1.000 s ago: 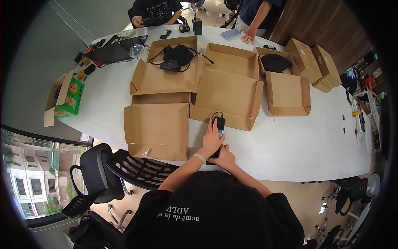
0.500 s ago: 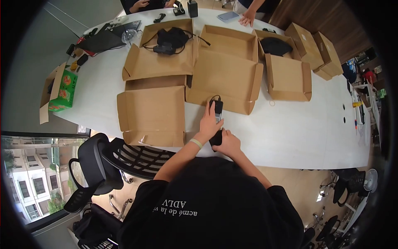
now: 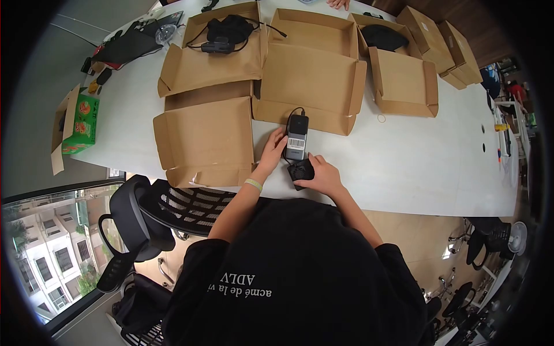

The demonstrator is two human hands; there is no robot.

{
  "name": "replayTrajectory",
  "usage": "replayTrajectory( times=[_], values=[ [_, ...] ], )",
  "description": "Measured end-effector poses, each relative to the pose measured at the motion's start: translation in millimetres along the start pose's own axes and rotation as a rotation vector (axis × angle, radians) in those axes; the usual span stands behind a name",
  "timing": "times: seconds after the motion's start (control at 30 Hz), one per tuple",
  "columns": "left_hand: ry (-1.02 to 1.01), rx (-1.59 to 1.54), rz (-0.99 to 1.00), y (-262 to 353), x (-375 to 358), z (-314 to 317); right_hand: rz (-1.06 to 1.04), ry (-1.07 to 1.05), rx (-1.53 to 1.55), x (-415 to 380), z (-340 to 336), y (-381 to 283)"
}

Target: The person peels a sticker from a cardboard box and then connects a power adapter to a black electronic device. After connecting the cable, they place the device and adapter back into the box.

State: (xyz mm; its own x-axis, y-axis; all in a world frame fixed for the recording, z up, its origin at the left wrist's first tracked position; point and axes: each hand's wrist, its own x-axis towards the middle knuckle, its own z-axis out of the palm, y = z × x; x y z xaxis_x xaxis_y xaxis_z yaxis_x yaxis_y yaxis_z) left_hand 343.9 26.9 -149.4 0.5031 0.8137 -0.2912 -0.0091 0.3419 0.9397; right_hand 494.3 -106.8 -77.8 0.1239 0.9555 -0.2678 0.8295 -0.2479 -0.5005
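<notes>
A dark grey device with a white barcode label and a black cable at its top lies on the white table. My left hand rests at its left side, fingers apart, touching the cable and the device's edge. Just below the device is a black ribbed block. My right hand has its thumb and fingers around the block's right side. Above the device stands an open cardboard box.
Another open box is at left, and a box with a black pouch and cables is behind it. A smaller box is at right. A green carton stands far left. A person's hand shows at the far edge.
My left hand has let go of the device and moved to its left, uncovering the barcode label. The black block shows more fully under my right hand. The whole view has shifted upward.
</notes>
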Motion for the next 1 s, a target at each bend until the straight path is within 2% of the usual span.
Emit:
replayTrajectory(
  times=[0.17, 0.4, 0.47, 0.5, 0.53, 0.6, 0.67, 0.73, 0.83, 0.9, 0.97, 1.0],
  values=[
    [-0.057, 0.062, 0.035, -1, 0, -4, 0.055, -0.022, 0.024, 2, -2, -8],
    [-0.039, 0.134, 0.069, 4, -11, 1, 0.094, 0.018, 0.087, 7, 12, -12],
    [-0.061, 0.125, 0.137, 10, -20, 10, 0.102, 0.028, 0.084, 8, 14, -12],
    [-0.067, 0.111, 0.23, 9, -23, 14, 0.104, 0.028, 0.086, 7, 14, -13],
    [-0.069, 0.111, 0.229, 8, -26, 16, 0.105, 0.038, 0.102, 7, 14, -15],
    [-0.056, 0.526, 0.413, 11, -33, 21, 0.107, 0.048, 0.118, 9, 15, -15],
    [-0.041, 0.529, 0.352, 20, -38, 28, 0.079, 0.042, 0.156, 12, 19, -13],
    [-0.012, 0.445, 0.21, 20, -36, 28, 0.082, 0.02, 0.163, 13, 17, -14],
    [0.107, 0.303, 0.285, 10, -27, 32, 0.062, 0.012, 0.188, 16, 20, -12],
    [0.158, 0.309, 0.245, 5, -25, 34, 0.043, 0.02, 0.208, 19, 27, -6],
    [0.207, 0.31, 0.202, 4, -24, 34, -0.176, 0.106, 0.264, 22, 30, 11],
    [0.215, 0.342, 0.217, 3, -24, 33, -0.175, 0.104, 0.262, 26, 21, 18]
  ],
)
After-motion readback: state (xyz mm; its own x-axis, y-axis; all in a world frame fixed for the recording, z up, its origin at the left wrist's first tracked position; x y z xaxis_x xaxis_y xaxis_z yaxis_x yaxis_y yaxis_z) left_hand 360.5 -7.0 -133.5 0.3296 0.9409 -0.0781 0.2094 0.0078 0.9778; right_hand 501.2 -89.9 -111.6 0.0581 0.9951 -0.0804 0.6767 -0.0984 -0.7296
